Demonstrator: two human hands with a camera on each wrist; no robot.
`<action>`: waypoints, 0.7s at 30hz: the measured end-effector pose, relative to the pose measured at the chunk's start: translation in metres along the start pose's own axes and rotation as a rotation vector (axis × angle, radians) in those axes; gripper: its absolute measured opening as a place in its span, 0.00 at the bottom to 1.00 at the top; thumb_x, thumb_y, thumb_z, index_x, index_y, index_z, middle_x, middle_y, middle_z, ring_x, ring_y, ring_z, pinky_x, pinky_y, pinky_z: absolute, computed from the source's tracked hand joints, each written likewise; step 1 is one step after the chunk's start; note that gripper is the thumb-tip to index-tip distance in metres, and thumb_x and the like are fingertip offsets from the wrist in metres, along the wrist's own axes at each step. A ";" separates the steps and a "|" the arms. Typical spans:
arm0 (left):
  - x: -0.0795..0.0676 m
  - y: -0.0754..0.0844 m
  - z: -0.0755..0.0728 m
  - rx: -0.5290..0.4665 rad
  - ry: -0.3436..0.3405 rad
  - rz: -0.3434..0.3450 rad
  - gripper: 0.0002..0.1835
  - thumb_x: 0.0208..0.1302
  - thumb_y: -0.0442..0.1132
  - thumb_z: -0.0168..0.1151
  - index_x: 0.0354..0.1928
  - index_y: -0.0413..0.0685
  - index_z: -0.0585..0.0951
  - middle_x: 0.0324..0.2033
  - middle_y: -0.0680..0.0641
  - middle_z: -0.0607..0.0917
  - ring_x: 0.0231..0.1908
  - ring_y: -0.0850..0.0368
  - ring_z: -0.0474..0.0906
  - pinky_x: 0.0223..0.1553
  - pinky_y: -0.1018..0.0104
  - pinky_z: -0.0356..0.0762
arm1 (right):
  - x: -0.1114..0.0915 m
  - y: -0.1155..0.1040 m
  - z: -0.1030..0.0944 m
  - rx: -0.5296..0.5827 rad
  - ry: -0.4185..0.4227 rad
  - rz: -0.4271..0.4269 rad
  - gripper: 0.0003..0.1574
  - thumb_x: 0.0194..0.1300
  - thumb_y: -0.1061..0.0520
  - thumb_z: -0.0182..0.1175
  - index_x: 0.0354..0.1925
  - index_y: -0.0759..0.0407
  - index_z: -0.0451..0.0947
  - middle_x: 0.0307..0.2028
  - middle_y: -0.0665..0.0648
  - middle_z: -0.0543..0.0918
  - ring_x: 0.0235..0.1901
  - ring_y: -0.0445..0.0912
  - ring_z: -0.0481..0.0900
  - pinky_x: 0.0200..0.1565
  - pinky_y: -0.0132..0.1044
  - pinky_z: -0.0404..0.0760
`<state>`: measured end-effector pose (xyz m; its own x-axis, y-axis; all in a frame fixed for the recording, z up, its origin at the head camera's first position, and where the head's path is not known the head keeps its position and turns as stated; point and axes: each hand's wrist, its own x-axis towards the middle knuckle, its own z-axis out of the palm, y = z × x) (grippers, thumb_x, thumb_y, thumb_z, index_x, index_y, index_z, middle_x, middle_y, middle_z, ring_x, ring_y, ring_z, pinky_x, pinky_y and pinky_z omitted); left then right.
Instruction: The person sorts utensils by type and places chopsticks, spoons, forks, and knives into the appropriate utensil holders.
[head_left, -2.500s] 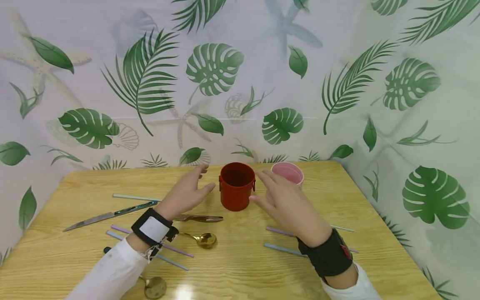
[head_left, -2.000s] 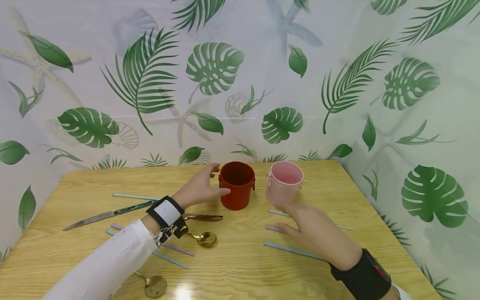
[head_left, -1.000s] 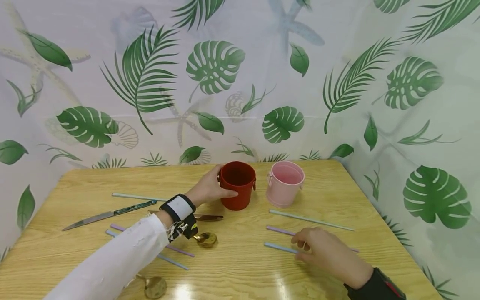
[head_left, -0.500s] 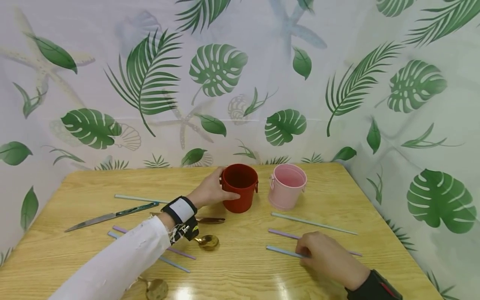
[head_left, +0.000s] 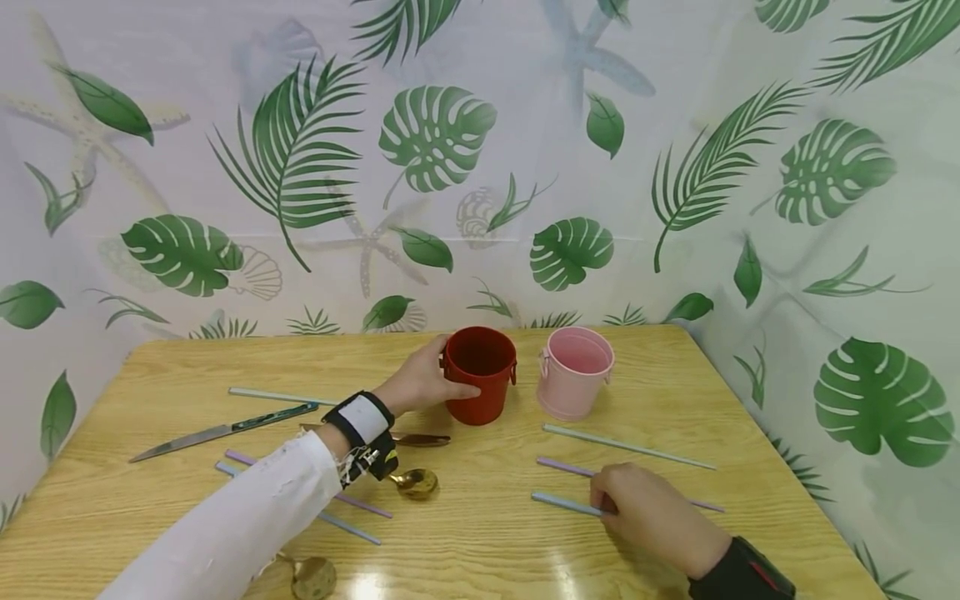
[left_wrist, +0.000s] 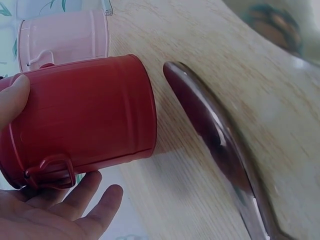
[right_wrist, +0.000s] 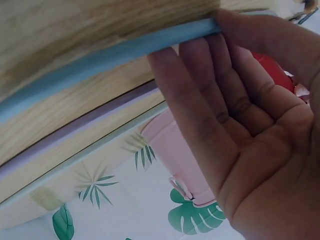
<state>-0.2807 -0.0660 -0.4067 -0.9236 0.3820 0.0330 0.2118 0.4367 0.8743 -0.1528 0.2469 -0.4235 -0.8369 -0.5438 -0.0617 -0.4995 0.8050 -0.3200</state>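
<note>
My left hand (head_left: 420,383) holds the small red bucket (head_left: 480,383) by its left side, thumb on the front and fingers behind. The bucket stands upright; its side handle (left_wrist: 52,172) shows in the left wrist view. At the right, my right hand (head_left: 656,517) pinches a light blue straw (head_left: 562,502) between thumb and fingertips, low over the table. The hand covers the straw's right part in the head view. Just beyond lie a purple straw (head_left: 564,467) and a pale green straw (head_left: 630,447). A pink bucket (head_left: 573,383) stands right of the red one.
A long knife (head_left: 225,430) lies at the left near another green straw (head_left: 273,395). Under the left arm are a metal knife (head_left: 423,440), a gold spoon (head_left: 416,483), and purple (head_left: 367,507) and blue straws (head_left: 348,527). A second spoon (head_left: 313,577) lies in front.
My left hand has moved right and taken hold of the red bucket. My right hand has come from beside the pink bucket toward the front and closed its fingertips on the blue straw.
</note>
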 end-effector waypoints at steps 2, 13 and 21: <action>0.001 -0.001 0.000 0.007 0.003 -0.006 0.44 0.50 0.38 0.77 0.69 0.41 0.64 0.64 0.38 0.74 0.62 0.41 0.70 0.60 0.43 0.75 | 0.000 0.000 0.000 0.011 0.002 -0.004 0.12 0.51 0.67 0.69 0.27 0.51 0.80 0.23 0.44 0.77 0.22 0.35 0.71 0.23 0.33 0.76; 0.001 -0.004 0.000 0.045 0.007 -0.012 0.44 0.50 0.39 0.77 0.69 0.42 0.65 0.64 0.40 0.74 0.62 0.42 0.70 0.60 0.44 0.75 | 0.005 -0.022 -0.031 0.109 0.076 -0.067 0.11 0.54 0.69 0.66 0.29 0.53 0.78 0.24 0.45 0.77 0.24 0.38 0.73 0.26 0.34 0.79; 0.001 -0.003 -0.002 0.065 -0.004 -0.002 0.44 0.50 0.40 0.76 0.69 0.43 0.66 0.63 0.40 0.76 0.61 0.42 0.71 0.59 0.44 0.76 | 0.018 -0.046 -0.071 0.231 0.189 -0.063 0.10 0.54 0.66 0.71 0.30 0.53 0.80 0.26 0.48 0.83 0.29 0.40 0.79 0.28 0.35 0.86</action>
<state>-0.2835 -0.0688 -0.4081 -0.9227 0.3845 0.0289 0.2303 0.4894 0.8411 -0.1609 0.2174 -0.3424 -0.8438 -0.5193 0.1352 -0.5054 0.6842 -0.5258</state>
